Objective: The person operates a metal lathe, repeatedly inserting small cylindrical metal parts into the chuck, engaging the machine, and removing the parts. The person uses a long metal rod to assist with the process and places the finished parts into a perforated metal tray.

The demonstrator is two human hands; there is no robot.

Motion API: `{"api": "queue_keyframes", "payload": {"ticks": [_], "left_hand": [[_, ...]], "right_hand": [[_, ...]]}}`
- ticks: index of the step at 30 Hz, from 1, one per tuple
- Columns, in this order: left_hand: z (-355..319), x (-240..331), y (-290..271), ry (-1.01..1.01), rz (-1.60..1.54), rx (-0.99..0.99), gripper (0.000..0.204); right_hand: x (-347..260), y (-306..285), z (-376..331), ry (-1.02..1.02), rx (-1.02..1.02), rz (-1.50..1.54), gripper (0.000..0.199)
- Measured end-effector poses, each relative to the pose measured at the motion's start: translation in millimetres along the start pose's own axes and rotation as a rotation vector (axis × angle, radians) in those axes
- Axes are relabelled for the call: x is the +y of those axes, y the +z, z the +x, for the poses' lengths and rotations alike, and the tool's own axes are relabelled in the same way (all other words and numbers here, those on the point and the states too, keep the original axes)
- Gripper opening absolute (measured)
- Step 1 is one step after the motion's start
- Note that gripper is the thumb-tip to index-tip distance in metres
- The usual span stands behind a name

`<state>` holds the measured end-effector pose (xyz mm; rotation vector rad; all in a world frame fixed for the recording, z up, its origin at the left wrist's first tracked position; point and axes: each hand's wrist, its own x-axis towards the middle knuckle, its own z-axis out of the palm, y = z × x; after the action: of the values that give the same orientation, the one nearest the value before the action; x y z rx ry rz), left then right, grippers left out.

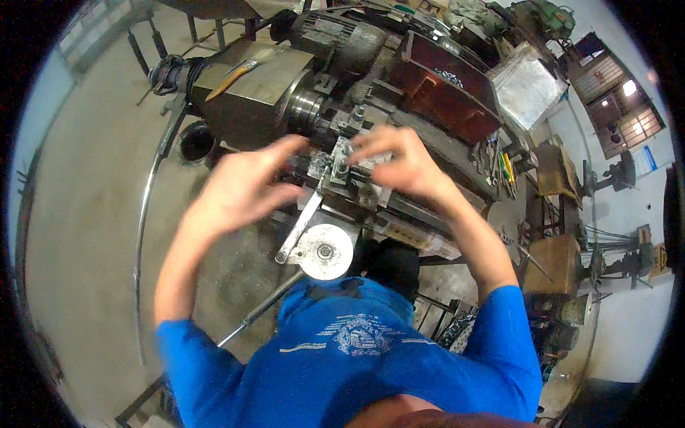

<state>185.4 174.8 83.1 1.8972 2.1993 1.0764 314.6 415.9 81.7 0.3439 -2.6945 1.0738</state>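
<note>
Both hands were raised over a lathe [428,93]. The tool clamp [341,165] sat between them on the slide, in front of the chuck [308,108]. The left hand [242,187] was blurred, fingers spread, just left of the clamp, not gripping it. The right hand [399,162] curled beside the clamp's right side; whether it pinched anything, I cannot tell. A round handwheel [325,251] lay below.

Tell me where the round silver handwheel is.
Head view, centre: the round silver handwheel sits on the lathe's front, below both hands, just above the person's blue shirt.
</note>
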Motion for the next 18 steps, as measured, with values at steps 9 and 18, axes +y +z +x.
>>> {"api": "queue_keyframes", "payload": {"ticks": [9,18], "left_hand": [[-170.7,-98.7,-92.2,-0.774,0.601,0.191,0.051],[-216.2,-116.3,-51.1,-0.983,0.416,0.238,0.047]], "right_hand": [[68.9,25.6,84.4,0.235,-0.225,-0.731,0.036],[74.4,32.1,88.2,0.212,-0.187,-0.765,0.037]]}}
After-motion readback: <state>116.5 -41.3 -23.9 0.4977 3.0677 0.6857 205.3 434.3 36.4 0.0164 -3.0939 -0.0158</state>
